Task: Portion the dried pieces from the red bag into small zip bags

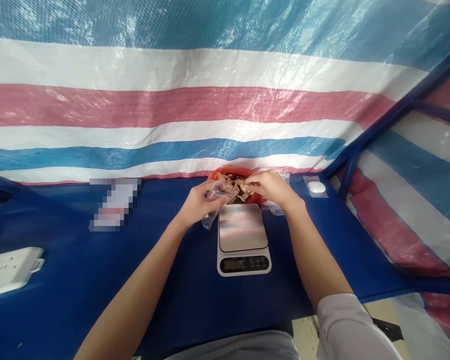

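Observation:
My left hand (202, 201) grips a small clear plastic bag (222, 190), its mouth toward the right. Beyond the scale lies a red plastic bag (216, 174), open and filled with dried brown and pale slices (240, 196). My right hand (269, 187) reaches over that bag from the right, its fingertips pinched on a few pale dried slices. Just in front of both hands sits a white kitchen scale (243, 227) with a bare, shiny metal plate. The scale's display looks dark.
On the blue table (183, 290), a white power strip (13, 270) lies at the left. A blurred-out paper (114, 205) is at the back left. More clear plastic bags (275, 208) lie behind my right wrist. A white round object (316, 187) rests at the back right. Striped sheeting (172, 105) hangs behind.

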### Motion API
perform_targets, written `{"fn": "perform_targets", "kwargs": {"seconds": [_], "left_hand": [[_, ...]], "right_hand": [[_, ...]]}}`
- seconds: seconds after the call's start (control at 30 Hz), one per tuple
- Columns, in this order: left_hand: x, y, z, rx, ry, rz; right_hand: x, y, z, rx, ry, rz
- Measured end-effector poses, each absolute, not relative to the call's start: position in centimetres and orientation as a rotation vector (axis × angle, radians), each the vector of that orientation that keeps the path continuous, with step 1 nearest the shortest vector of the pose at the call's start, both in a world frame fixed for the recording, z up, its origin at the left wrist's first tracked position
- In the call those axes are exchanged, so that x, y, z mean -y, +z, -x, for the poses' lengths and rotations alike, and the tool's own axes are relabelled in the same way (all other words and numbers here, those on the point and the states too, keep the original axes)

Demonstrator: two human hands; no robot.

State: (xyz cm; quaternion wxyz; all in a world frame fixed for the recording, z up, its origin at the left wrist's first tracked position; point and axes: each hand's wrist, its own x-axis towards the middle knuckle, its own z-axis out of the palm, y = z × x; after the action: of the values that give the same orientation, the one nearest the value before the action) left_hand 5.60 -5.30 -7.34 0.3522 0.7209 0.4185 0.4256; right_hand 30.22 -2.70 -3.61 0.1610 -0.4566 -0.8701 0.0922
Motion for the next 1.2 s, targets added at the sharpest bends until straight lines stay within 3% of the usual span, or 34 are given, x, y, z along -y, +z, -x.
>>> {"fn": "perform_targets", "kwargs": {"seconds": [0.27, 0.73, 1.2], "left_hand": [[5.6, -7.2, -6.3, -0.986, 1.073, -1.895], [5.4, -7.4, -6.5, -0.917, 1.024, -1.997], [5.4, -7.1, -6.5, -0.954, 1.029, -1.971]], "right_hand": [[4.7, -1.5, -29.6, 2.172, 0.602, 1.011], [5.3, -1.6, -27.0, 2.43, 0.355, 1.02], [4.8, -2.9, -26.3, 2.434, 0.442, 0.946]]}}
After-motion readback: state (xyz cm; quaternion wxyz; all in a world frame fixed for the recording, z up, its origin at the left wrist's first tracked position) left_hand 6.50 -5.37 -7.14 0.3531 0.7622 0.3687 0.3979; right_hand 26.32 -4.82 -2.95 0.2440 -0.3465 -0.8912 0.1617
